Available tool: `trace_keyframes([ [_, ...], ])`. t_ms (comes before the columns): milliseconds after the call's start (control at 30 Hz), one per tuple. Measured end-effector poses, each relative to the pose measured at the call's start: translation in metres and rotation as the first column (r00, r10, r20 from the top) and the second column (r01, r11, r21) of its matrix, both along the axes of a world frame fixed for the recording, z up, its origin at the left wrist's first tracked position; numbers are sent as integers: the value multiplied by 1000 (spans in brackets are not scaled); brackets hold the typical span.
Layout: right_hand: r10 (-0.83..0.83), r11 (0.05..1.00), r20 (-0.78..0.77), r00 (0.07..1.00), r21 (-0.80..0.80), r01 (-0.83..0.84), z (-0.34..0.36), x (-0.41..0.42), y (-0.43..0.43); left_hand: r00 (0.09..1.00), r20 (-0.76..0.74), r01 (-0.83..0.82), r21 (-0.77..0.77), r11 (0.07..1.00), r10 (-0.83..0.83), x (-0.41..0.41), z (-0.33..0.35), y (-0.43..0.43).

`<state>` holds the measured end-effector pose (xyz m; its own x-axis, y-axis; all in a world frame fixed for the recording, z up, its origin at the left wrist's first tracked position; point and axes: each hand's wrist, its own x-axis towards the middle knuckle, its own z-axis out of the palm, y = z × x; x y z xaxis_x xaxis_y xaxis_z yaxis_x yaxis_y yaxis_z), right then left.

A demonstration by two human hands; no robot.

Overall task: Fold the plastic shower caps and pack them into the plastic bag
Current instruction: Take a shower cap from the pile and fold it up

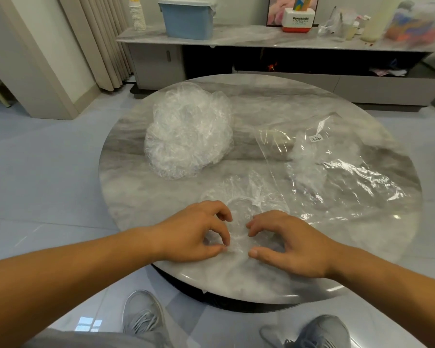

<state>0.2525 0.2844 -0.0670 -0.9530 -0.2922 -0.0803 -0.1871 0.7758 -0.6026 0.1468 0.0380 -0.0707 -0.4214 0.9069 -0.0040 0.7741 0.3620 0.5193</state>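
1. Nearest to the camera, two grey shoes [142,315] stand on the glossy floor, just in front of the round marble table [236,275].
2. Both hands are at the near edge of this table, on one clear shower cap [246,197] that lies flat and crumpled there.
3. The left hand [199,232] has a narrow grip: its thumb and bent index finger meet on the film and pinch it.
4. The right hand [294,244] has its bent fingertips and its thumb on the same cap, with a gap between them. If it really grips the film or only presses it, one cannot tell.
5. To the right of the cap, and touching its edge, lies the plastic bag [357,187], clear and flat on the table.
6. Inside the bag, towards its far left part, there is a whitish bundle of folded caps [309,156]. A small white label [315,138] sits on the bag above this bundle.
7. Farther on the left side of the table stands a big loose pile of shower caps [189,134], apart from the bag.
8. Behind the table is a low cabinet [261,38] with a marble top.
9. On it stands a blue box [189,21] with its lid on, so the contents are hidden. A stack of paper cups [137,15] stands to its left, and a white and red box [299,21] to its right holds something upright.
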Motion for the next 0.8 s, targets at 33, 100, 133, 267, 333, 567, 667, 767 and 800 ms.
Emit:
trace_keyframes([
  [33,3,1000,-4,1000,6,-3,-1,-1,0,1000,-10,-7,10,1000,7,0,0,1],
  [100,-7,1000,-11,1000,13,7,-1,-1,0,1000,-1,-20,33,999,20,0,2,2],
  [133,-20,1000,-19,1000,9,20,-1,-1,-1,999,32,-30,44,999,29,0,3,2],
  [267,-68,998,-77,995,-24,66,1,-3,-4,972,221,-100,78,992,81,0,7,7],
  [333,-110,992,-53,993,-71,106,2,-4,-7,929,336,-182,55,982,153,0,8,9],
  [567,-306,908,148,940,-253,335,2,-13,-13,751,579,-377,-18,926,317,-3,8,16],
  [667,-394,890,159,905,-180,419,-1,-22,-15,720,576,-428,-72,901,388,-4,9,21],
  [767,-443,889,159,883,-55,455,-3,-28,-15,754,441,-492,-113,863,487,-10,2,24],
  [800,-452,888,147,880,-22,460,-4,-29,-15,754,400,-519,-123,846,521,-12,0,24],
])
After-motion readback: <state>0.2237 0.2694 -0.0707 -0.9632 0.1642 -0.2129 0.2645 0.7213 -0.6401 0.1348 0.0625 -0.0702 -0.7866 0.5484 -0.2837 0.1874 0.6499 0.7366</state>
